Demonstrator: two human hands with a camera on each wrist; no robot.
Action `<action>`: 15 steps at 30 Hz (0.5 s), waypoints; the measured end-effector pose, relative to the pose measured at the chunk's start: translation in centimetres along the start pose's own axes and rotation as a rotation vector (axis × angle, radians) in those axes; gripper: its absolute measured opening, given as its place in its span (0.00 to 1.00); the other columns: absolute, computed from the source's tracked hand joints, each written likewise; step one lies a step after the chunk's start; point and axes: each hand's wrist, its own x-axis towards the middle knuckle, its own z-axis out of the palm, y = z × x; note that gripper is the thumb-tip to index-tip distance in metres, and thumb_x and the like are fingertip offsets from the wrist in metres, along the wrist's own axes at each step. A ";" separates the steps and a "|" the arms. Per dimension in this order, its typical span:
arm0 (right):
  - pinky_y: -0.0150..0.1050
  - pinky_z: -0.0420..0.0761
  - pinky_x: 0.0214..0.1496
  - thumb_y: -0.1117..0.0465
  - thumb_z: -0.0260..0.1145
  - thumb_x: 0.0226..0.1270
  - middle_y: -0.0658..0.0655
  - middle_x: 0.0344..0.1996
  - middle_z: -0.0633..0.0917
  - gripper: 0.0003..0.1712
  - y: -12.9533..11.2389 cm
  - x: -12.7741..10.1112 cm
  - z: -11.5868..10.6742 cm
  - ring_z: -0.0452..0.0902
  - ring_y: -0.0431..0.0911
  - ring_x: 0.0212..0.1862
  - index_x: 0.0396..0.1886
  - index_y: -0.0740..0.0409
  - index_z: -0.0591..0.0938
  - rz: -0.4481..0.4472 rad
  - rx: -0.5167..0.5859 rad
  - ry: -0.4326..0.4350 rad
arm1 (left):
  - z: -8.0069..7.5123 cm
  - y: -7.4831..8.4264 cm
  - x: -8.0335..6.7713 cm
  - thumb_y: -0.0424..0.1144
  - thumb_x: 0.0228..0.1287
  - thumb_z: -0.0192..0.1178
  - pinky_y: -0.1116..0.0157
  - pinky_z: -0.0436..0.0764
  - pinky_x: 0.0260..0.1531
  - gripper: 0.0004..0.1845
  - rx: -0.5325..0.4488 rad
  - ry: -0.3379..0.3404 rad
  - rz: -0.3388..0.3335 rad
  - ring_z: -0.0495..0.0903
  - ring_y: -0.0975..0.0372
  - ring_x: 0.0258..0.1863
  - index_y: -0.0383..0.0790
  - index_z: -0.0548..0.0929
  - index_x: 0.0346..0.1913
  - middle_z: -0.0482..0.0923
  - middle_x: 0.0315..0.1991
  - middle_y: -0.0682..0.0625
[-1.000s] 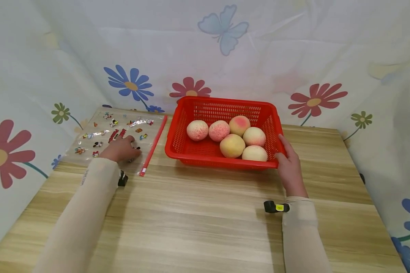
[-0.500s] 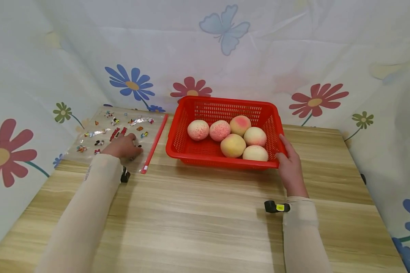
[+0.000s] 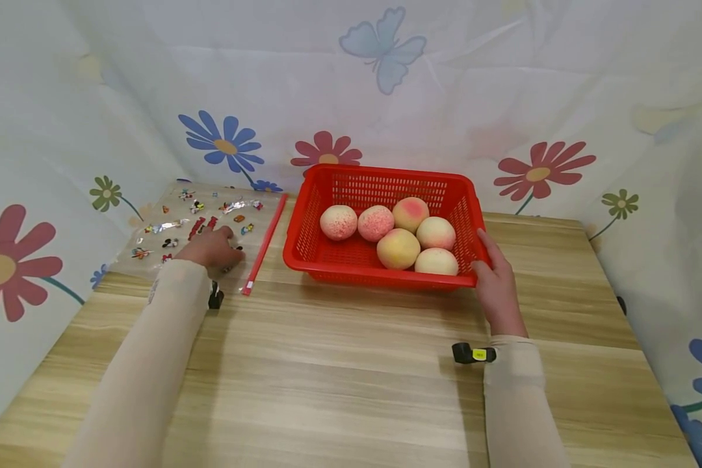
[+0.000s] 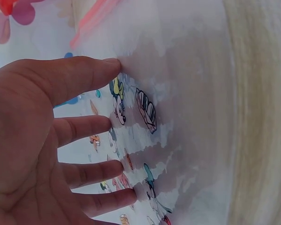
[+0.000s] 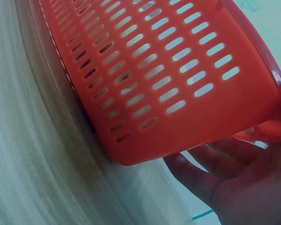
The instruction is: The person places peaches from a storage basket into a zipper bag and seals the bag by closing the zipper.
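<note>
At the far left of the wooden table [image 3: 327, 370], touching the cartoon-printed clear zip bag [image 3: 225, 220] with the spread fingers of the left hand [image 3: 210, 249]; at far centre, gripping the right end of the red slotted basket [image 3: 357, 272] of peaches [image 3: 398, 249] with the right hand [image 3: 497, 286]. Probably risking tilting and rolling peaches by lifting from that end alone. Showing the left palm [image 4: 18, 140] to the left wrist view only.

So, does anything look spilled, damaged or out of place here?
Nothing stands out: the six peaches sit inside the basket, the bag lies spread on the table, and no spill or damage shows.
</note>
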 end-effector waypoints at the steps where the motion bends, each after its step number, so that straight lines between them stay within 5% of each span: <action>1: 0.51 0.73 0.63 0.59 0.46 0.74 0.47 0.76 0.56 0.35 0.0 0.0 0.0 0.61 0.53 0.71 0.74 0.25 0.54 0.000 0.000 0.000 | 0.0 0.0 0.0 0.56 0.65 0.54 0.34 0.66 0.57 0.39 -0.002 -0.003 -0.002 0.62 0.36 0.64 0.36 0.58 0.71 0.59 0.66 0.28; 15: 0.50 0.74 0.62 0.59 0.47 0.74 0.46 0.76 0.57 0.35 0.0 0.0 0.0 0.61 0.53 0.71 0.74 0.23 0.54 0.007 0.001 0.000 | -0.3 0.0 0.4 0.55 0.65 0.55 0.34 0.65 0.58 0.39 0.009 -0.014 0.005 0.60 0.35 0.65 0.34 0.58 0.70 0.58 0.66 0.27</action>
